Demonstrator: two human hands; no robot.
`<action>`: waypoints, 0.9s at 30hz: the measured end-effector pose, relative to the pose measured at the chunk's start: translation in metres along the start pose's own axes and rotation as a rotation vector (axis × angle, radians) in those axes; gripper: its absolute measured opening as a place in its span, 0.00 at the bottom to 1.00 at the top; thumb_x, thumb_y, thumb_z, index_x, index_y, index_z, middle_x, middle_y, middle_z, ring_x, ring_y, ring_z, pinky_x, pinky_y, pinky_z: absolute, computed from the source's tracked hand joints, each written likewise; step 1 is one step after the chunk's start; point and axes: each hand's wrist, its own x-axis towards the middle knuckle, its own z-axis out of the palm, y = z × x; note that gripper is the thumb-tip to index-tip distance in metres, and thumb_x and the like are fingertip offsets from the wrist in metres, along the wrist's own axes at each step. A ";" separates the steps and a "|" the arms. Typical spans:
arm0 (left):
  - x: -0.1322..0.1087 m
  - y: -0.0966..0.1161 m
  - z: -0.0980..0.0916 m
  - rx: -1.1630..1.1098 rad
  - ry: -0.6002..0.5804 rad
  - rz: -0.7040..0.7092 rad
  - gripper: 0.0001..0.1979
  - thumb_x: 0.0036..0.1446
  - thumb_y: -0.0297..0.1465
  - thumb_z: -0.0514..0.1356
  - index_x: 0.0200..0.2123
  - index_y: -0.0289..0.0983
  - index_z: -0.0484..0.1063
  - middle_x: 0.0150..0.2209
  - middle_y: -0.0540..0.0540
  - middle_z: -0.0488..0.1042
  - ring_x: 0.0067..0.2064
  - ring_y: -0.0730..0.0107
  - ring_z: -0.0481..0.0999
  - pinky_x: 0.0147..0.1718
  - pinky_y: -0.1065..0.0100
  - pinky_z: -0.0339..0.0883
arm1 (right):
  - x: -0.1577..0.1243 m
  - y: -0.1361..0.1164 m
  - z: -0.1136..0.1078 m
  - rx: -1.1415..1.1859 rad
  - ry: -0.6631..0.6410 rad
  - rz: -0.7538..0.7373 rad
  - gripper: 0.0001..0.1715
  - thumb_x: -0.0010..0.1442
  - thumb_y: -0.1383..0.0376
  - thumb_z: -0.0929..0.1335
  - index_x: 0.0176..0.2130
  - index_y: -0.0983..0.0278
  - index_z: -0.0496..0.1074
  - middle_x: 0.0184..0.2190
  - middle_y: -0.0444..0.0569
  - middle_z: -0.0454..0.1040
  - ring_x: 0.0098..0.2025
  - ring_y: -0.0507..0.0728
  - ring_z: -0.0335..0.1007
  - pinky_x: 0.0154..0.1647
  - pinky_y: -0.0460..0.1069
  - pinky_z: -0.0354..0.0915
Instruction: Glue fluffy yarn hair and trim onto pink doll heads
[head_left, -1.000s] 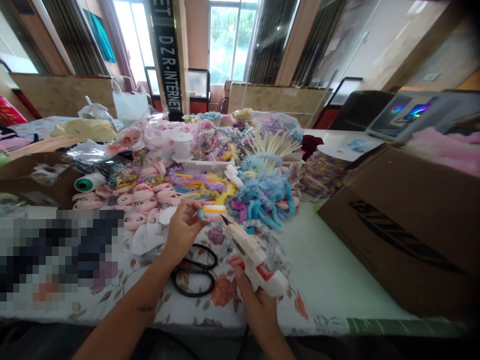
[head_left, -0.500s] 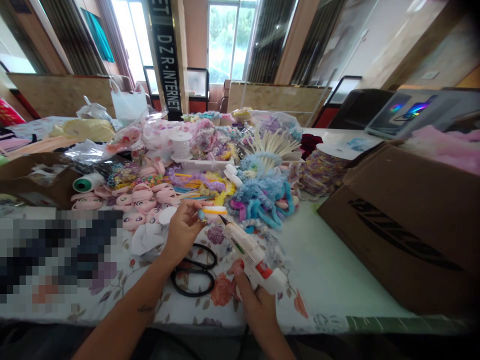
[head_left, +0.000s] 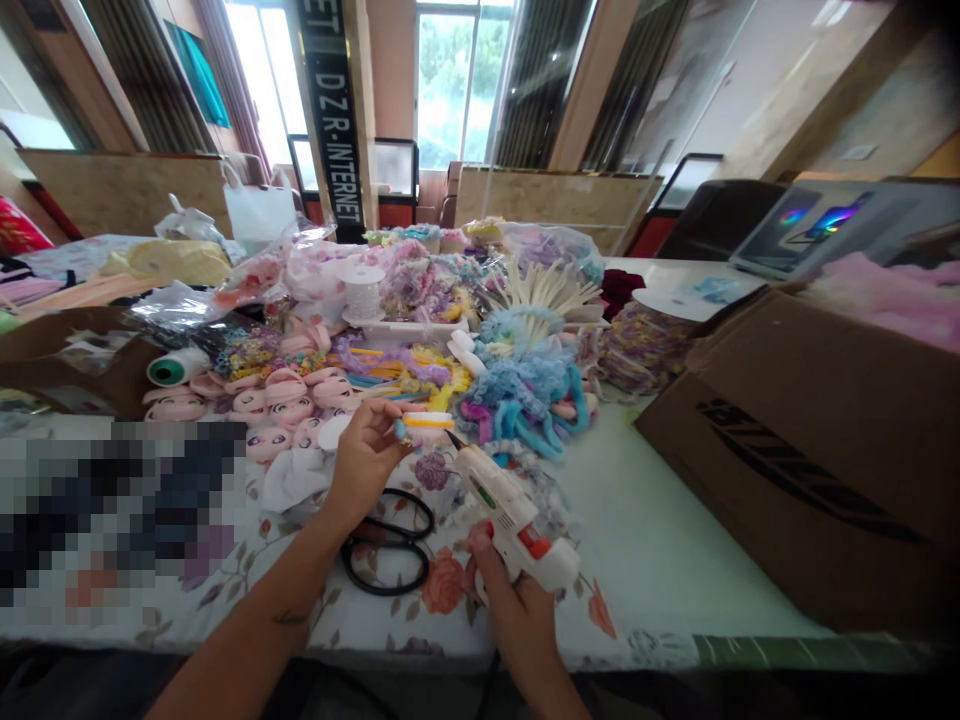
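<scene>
My left hand pinches a small round piece with a white and yellow band along its top; its exact kind is unclear. My right hand is wrapped round the handle of a white hot glue gun with red parts. The gun's dark nozzle points up and left, close to the right end of the banded piece, with a small gap between them. Below my left hand, black-handled scissors lie on the flowered cloth, their blades hidden by my left hand and forearm.
Several pink doll-face pieces lie left of centre beside a green-cored thread spool. Blue fluffy trim is heaped behind the glue gun. A large cardboard box stands at the right, with a wide trim spool behind it.
My right hand has drawn the glue gun slightly right and down, so its nozzle sits a little farther from the banded piece. My left hand has barely moved.
</scene>
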 end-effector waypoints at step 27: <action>0.003 -0.006 -0.008 -0.079 -0.087 -0.082 0.29 0.42 0.21 0.68 0.49 0.41 0.68 0.48 0.44 0.72 0.51 0.61 0.73 0.36 0.72 0.72 | -0.001 0.000 0.000 -0.003 -0.023 -0.148 0.17 0.61 0.56 0.65 0.25 0.63 0.68 0.17 0.43 0.66 0.21 0.53 0.65 0.29 0.48 0.68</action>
